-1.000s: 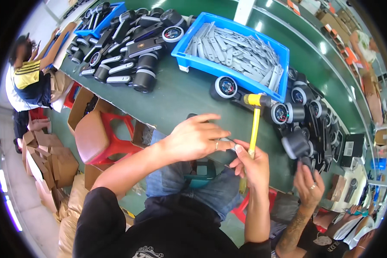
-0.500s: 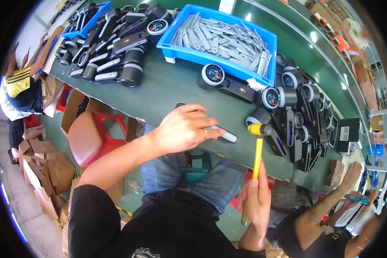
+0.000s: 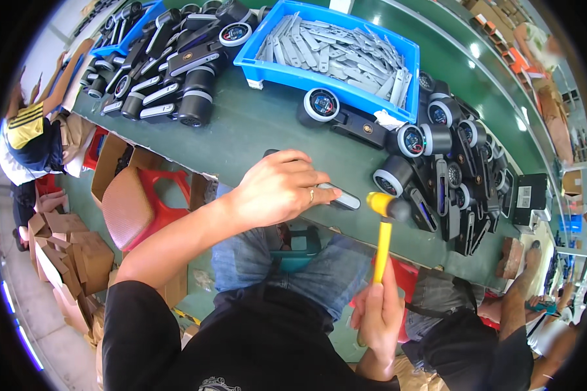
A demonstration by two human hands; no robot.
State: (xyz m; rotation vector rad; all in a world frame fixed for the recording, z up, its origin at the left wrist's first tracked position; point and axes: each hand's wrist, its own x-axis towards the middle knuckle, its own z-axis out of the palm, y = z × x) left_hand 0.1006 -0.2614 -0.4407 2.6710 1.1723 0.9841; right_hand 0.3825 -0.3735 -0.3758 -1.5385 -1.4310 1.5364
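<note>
My left hand [image 3: 282, 186] presses down over a long black device [image 3: 332, 201] at the near edge of the table, its fingers closed round it. A light grey strip shows on the device's right end, and its dark left end peeks out behind my knuckles. The rest lies hidden under my palm. In my right hand [image 3: 379, 314] is a mallet [image 3: 383, 251] with a yellow handle, gripped low and held upright. The mallet's yellow and black head is up near the device's right end, apart from it.
A blue bin [image 3: 319, 77] of grey strips stands at the back. Black devices with round heads pile up at the left [image 3: 195, 98] and right [image 3: 463, 169]. A red stool [image 3: 132, 207] and cardboard boxes [image 3: 78, 251] are at the left. Co-workers sit on both sides.
My right hand has moved a little left and down, and the mallet head has shifted left, closer to the device's end. My left hand keeps hold of the device, slightly higher.
</note>
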